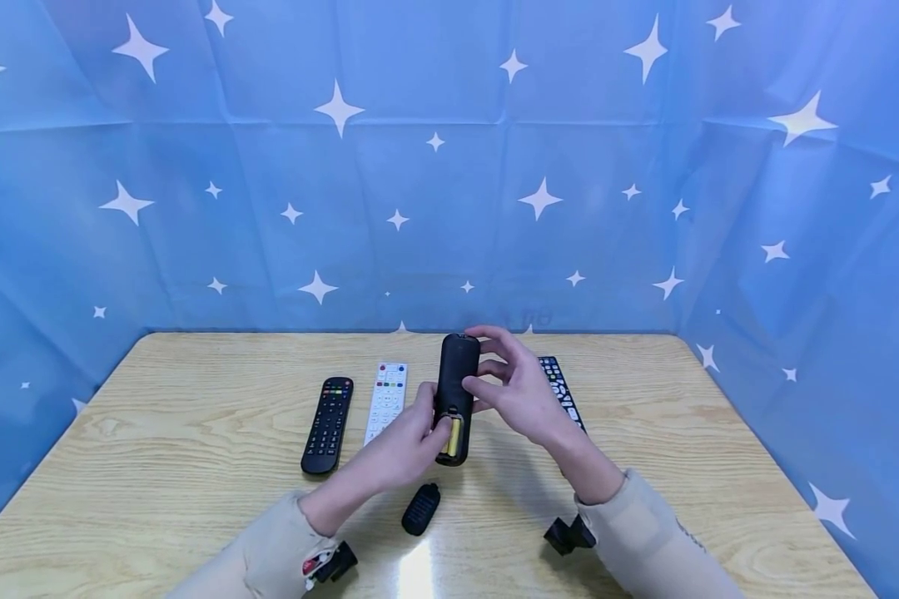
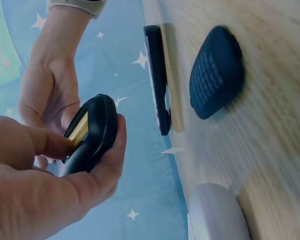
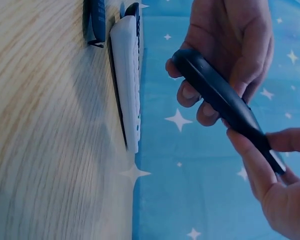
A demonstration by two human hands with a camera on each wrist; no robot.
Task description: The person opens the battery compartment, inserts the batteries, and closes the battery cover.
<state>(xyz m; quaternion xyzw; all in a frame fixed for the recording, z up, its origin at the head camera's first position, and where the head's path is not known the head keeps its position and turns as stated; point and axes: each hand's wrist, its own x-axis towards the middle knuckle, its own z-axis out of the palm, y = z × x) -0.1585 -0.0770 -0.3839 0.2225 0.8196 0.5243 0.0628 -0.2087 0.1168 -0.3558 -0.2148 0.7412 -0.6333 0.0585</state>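
Observation:
Both hands hold a black remote control (image 1: 459,374) above the table, its back turned up and its battery compartment uncovered. Yellow batteries (image 1: 454,436) lie inside that compartment. The left hand (image 1: 404,443) grips the remote's lower end, fingers beneath, with the thumb on the batteries; the left wrist view shows the thumb tip at a yellow battery (image 2: 80,131). The right hand (image 1: 520,384) pinches the remote's upper end between thumb and fingers. On the table below lies the black battery cover (image 1: 421,509), printed text on its upper face.
Left of the hands lie a black remote (image 1: 328,424) and a white remote (image 1: 386,399), buttons up. Another button-covered remote (image 1: 562,391) lies behind the right hand, partly hidden. The wooden table (image 1: 195,399) ends at a blue star-patterned curtain (image 1: 419,175).

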